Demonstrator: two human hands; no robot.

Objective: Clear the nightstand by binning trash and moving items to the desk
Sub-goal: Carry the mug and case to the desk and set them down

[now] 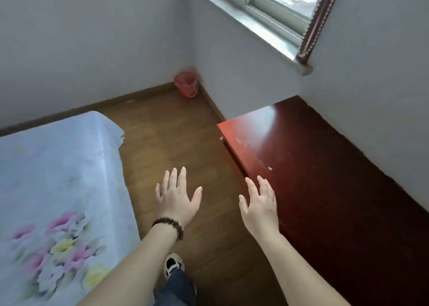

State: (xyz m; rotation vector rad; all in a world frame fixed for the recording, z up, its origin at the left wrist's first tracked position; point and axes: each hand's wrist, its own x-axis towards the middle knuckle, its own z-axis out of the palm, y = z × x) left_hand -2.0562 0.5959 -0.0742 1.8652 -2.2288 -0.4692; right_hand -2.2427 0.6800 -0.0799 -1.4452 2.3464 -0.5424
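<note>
Both hands are stretched out in front of me, palms down, fingers straight and spread, holding nothing. My left hand (pixel 177 195), with a dark bead bracelet at the wrist, hovers over the wooden floor. My right hand (pixel 260 202) hovers at the near left edge of a dark red wooden desk (pixel 313 166), whose glossy top stands against the right wall. A small red bin (pixel 186 84) stands on the floor in the far corner of the room. No nightstand is in view.
A bed (pixel 58 189) with a pale floral sheet fills the left side. A strip of wooden floor (pixel 174 138) runs between bed and desk toward the bin. A window (pixel 278 2) sits above the desk. My shoe (pixel 173 265) shows below.
</note>
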